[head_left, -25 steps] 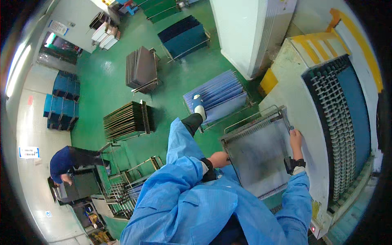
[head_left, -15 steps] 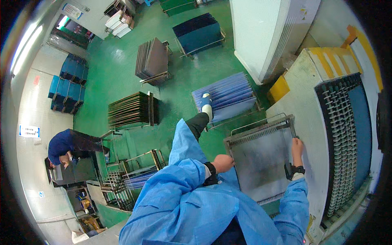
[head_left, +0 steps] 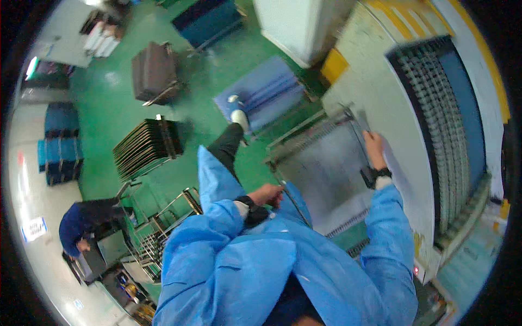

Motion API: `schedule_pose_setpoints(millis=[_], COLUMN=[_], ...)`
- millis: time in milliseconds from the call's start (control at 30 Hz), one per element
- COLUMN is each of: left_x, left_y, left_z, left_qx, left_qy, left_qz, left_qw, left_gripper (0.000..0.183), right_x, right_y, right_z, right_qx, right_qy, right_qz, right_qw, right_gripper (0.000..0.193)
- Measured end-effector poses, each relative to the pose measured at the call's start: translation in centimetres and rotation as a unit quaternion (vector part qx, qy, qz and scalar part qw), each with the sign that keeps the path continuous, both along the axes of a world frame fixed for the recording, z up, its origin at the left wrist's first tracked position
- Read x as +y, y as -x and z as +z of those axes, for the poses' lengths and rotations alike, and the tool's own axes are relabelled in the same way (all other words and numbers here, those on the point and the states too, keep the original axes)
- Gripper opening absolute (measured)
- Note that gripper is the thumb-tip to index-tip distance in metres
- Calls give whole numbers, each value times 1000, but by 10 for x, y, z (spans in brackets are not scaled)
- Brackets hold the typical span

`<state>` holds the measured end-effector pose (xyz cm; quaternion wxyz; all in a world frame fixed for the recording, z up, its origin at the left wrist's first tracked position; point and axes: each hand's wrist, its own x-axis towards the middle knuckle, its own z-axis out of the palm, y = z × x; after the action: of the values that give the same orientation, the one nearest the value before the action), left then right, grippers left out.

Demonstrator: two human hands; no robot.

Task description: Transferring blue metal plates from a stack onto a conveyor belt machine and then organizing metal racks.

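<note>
A metal slotted rack (head_left: 292, 199) stands tilted in front of me, toothed strips along its far and near ends. Within it a flat grey panel (head_left: 329, 168) shows its broad face. My left hand (head_left: 267, 195) is closed at the rack's left side bar. On the opposite side, my right hand (head_left: 374, 148) is closed round the right bar, thumb side up. Both wrists wear dark bands over blue sleeves. The picture is slightly blurred, so the exact finger contact is hard to make out.
A pale machine (head_left: 375, 81) with rows of rollers (head_left: 435, 125) rises close on my right. Racks of blue panels (head_left: 266, 92), dark panels (head_left: 144, 149) and brown panels (head_left: 155, 70) stand on the green floor. Far left, a person in dark blue (head_left: 81, 223) bends over a bench.
The whole view has swung, so the surroundings sit further left and most of them higher. Both hands remain at the rack's sides, and the rack appears further up and left.
</note>
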<state>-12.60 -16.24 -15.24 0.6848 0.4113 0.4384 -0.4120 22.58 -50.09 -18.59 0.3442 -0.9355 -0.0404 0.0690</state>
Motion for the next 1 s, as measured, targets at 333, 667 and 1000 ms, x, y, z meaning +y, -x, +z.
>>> schedule_pose_setpoints(millis=[333,667,1000], left_x=[10,11,9], left_y=[4,-10,-3], left_z=[26,41,28], left_qx=[-204,-231,-251], left_qy=[-208,-236,-249], left_qz=[-376,-517,-544], left_qw=[880,790,761], left_gripper=[42,44,47], right_x=[22,42,77], right_y=[-14,-53,-43], right_z=[27,51,87], right_qx=[87,113,32], right_qy=[127,337,454], right_qz=[40,309,385], right_qw=[987,882,803], right_gripper=[42,22,16])
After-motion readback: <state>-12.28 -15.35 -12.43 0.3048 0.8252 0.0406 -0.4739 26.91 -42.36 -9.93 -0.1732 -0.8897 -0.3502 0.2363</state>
